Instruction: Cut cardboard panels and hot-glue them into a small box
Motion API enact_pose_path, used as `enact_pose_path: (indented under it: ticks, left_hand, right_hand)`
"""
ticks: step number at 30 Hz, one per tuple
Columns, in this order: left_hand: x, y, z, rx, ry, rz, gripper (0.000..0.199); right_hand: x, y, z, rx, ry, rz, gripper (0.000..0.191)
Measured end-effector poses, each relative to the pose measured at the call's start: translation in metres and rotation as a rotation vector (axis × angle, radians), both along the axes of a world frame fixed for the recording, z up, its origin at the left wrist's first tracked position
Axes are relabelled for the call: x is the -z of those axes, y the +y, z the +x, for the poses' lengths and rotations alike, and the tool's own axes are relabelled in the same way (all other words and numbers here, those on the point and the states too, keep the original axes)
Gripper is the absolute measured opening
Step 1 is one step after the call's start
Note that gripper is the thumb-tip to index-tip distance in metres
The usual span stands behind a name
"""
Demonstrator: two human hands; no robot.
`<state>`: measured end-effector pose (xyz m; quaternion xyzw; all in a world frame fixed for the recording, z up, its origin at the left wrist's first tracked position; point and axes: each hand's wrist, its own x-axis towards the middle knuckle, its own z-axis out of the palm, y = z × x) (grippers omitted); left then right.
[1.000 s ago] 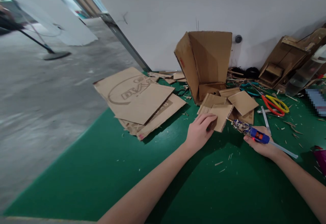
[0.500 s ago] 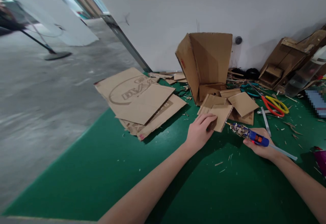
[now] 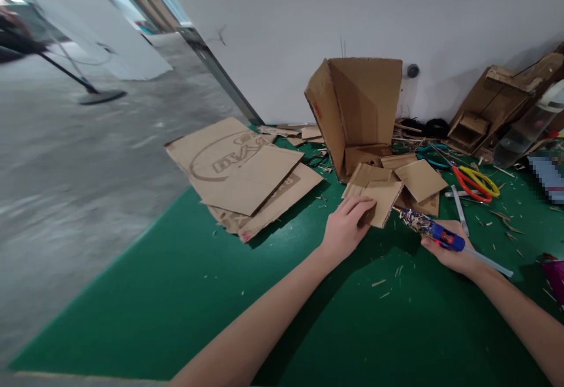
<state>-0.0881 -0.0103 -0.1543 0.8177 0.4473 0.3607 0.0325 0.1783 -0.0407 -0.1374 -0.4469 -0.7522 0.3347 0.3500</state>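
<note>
My left hand (image 3: 348,225) is closed on a small cardboard piece (image 3: 382,198), tilted up above the green table. In my right hand (image 3: 453,255) is a blue hot glue gun (image 3: 447,237) with a clear glue stick coming out of its back end. Bits of debris cling to the gun's front, and its tip is at the right edge of the cardboard piece. Whether the tip touches the edge, I cannot tell. Behind the piece lie more cardboard squares (image 3: 420,178), in front of an open cardboard box shape (image 3: 365,99) standing by the wall.
Large cardboard sheets (image 3: 247,178) are stacked at left. Right of the hands lie red-and-yellow-handled scissors (image 3: 478,182), a slim cutter (image 3: 460,211) and scraps. A clear bottle (image 3: 524,131) and a cardboard structure (image 3: 493,102) stand at back right. The table's left edge (image 3: 101,275) borders the floor.
The glue gun's tip has shifted very slightly up and right along the edge of the cardboard piece. My left hand keeps its hold in the same place.
</note>
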Motion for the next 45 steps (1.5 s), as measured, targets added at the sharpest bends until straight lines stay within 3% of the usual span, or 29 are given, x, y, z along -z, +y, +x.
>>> enact_pose_path:
  ticks: [13,21,45]
  left_hand:
    - [0.006,0.002,0.0,-0.019,-0.005,0.015,0.04]
    - [0.006,0.002,-0.001,-0.03,0.002,-0.009,0.05]
    - [0.003,0.001,0.0,-0.024,-0.025,-0.024,0.039]
  right_hand:
    - [-0.007,-0.002,-0.004,-0.05,-0.047,0.085,0.04]
    - [-0.008,-0.004,-0.004,-0.098,-0.052,0.061,0.041]
    - [-0.008,-0.011,-0.006,-0.199,-0.064,0.082,0.038]
